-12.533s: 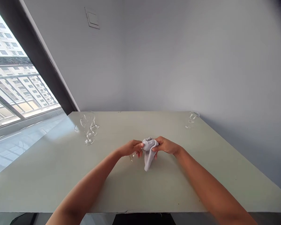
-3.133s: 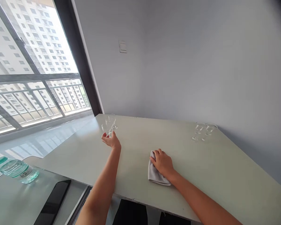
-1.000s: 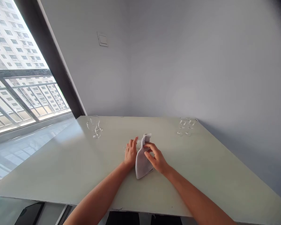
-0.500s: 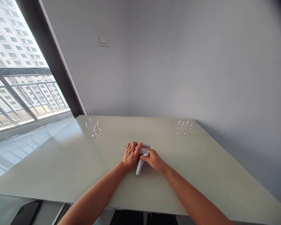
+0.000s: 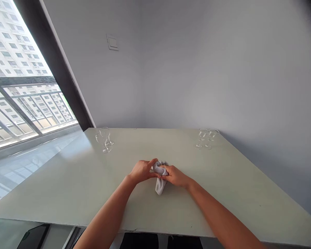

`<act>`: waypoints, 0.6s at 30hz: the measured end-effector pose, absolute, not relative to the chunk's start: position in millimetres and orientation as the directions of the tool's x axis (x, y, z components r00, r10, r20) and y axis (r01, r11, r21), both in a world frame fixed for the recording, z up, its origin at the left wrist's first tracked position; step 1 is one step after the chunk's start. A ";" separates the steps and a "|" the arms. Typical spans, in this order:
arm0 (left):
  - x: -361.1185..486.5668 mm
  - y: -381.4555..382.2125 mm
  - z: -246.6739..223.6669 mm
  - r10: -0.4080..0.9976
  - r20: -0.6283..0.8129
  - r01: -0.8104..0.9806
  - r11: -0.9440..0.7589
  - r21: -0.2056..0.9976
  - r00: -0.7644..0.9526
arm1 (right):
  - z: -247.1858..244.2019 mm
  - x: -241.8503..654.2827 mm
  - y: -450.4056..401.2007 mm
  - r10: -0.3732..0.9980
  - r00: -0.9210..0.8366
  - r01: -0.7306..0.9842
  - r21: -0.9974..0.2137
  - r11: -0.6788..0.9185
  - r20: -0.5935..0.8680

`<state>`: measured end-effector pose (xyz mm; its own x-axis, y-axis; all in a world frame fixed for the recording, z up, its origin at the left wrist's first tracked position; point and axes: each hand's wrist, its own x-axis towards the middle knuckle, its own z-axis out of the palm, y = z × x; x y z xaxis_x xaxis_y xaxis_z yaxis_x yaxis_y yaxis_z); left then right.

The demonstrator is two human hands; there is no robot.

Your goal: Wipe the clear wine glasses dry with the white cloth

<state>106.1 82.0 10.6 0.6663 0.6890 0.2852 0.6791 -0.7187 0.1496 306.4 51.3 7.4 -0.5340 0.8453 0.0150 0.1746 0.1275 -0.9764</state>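
Observation:
Over the front middle of the table, my left hand (image 5: 143, 171) is closed around a clear stemmed glass (image 5: 152, 168), mostly hidden by fingers and cloth. A pale grey cloth (image 5: 160, 186) is bunched at the glass, with one end hanging down towards the tabletop. My right hand (image 5: 176, 176) grips this cloth from the right, its fingers pressed into the folds and partly hidden. The two hands meet at the cloth. How far the cloth reaches inside the glass I cannot tell.
Two stemmed glasses (image 5: 106, 139) stand at the table's back left, and two more glasses (image 5: 206, 137) at the back right near the wall. The pale table (image 5: 67, 193) has its front edge close to me. A dark flat object (image 5: 33, 237) lies below at the lower left.
My left hand has turned from lying over the glass to gripping it from the side, thumb towards me. The cloth's hanging end has shifted slightly right. My right hand keeps the cloth.

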 end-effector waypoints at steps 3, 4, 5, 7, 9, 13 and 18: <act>109.2 78.4 21.1 0.657 0.413 0.704 -0.709 0.053 0.631 | 8.3 308.5 56.7 0.907 -0.419 -0.001 -0.999 0.033 0.030; 110.6 77.4 24.3 0.640 0.472 0.715 -0.698 0.026 0.607 | 9.1 309.3 58.5 0.929 -0.368 -0.092 -0.996 -0.007 0.027; 111.6 76.7 26.9 0.624 0.519 0.725 -0.689 0.011 0.585 | 10.4 310.0 59.5 0.942 -0.334 -0.175 -0.984 -0.044 0.017; 110.9 77.0 29.2 0.612 0.562 0.731 -0.682 0.018 0.556 | 14.9 311.7 58.4 0.942 -0.335 -0.260 -0.962 -0.082 0.010; 107.0 79.2 27.8 0.627 0.541 0.712 -0.699 0.072 0.561 | 21.6 314.1 53.6 0.916 -0.400 -0.200 -0.978 -0.065 0.021; 100.7 82.0 20.9 0.716 0.275 0.631 -0.697 0.340 0.642 | 33.4 322.0 44.2 0.869 -0.493 0.084 -0.996 0.002 -0.039; 116.7 72.8 21.0 0.744 0.252 0.679 -0.668 0.305 0.619 | 27.1 325.0 51.9 0.918 -0.394 -0.036 -0.997 -0.070 -0.050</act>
<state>116.7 72.8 21.0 0.6188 0.7439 0.2523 0.6787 -0.6680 0.3052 325.0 51.9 27.1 -0.3936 0.9179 -0.0501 -0.0363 -0.0700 -0.9969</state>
